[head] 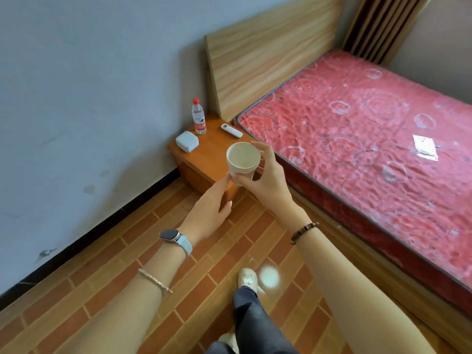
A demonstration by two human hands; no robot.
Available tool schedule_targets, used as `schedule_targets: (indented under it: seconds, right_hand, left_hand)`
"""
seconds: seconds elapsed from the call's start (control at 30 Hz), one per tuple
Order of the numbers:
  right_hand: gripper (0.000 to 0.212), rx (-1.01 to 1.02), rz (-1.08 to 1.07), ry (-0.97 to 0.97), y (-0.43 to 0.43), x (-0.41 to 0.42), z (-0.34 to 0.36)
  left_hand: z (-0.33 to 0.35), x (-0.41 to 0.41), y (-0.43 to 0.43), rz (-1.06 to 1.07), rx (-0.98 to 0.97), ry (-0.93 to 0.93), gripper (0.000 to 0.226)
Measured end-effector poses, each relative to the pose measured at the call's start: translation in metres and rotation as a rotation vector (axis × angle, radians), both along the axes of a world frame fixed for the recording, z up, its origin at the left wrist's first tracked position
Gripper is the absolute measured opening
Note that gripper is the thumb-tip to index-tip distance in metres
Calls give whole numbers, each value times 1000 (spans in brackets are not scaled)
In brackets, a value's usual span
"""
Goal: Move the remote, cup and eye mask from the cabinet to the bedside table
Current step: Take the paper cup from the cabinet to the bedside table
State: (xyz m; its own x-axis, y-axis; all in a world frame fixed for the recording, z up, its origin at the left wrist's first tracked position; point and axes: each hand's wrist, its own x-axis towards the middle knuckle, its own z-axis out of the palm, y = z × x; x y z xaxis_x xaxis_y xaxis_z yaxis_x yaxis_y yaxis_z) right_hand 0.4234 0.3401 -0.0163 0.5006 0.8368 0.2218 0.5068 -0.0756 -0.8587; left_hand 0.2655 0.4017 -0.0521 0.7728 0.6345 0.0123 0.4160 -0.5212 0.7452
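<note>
My right hand [265, 175] grips an empty cream paper cup [242, 159], held upright in the air over the near corner of the wooden bedside table [204, 159]. My left hand [212, 203] reaches forward below the cup with straight fingers, its fingertips touching the cup's base. A white remote [231, 130] lies on the table's far right side. The eye mask and the cabinet are not in view.
A water bottle [198, 116] with a red cap and a white box [187, 141] stand on the bedside table by the wall. A bed with a red mattress [370, 139] and a wooden headboard [268, 54] fills the right. A small packet [425, 147] lies on the mattress.
</note>
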Motion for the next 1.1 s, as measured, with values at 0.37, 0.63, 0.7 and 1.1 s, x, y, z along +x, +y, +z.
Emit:
schedule_targets:
  seconds: [0.37, 0.63, 0.7, 1.1]
  right_hand:
    - [73, 7, 99, 28, 97, 87, -7]
    - [72, -58, 132, 102, 159, 125, -29]
    - [71, -68, 126, 127, 176, 136, -36]
    - [72, -120, 124, 148, 324, 187, -59]
  left_hand:
    - [-2, 82, 73, 174, -62, 6, 62]
    - [-23, 117, 129, 209, -109, 71, 64]
    - [-29, 127, 149, 195, -117, 76, 64]
    - [-52, 184, 292, 189, -197, 32, 63]
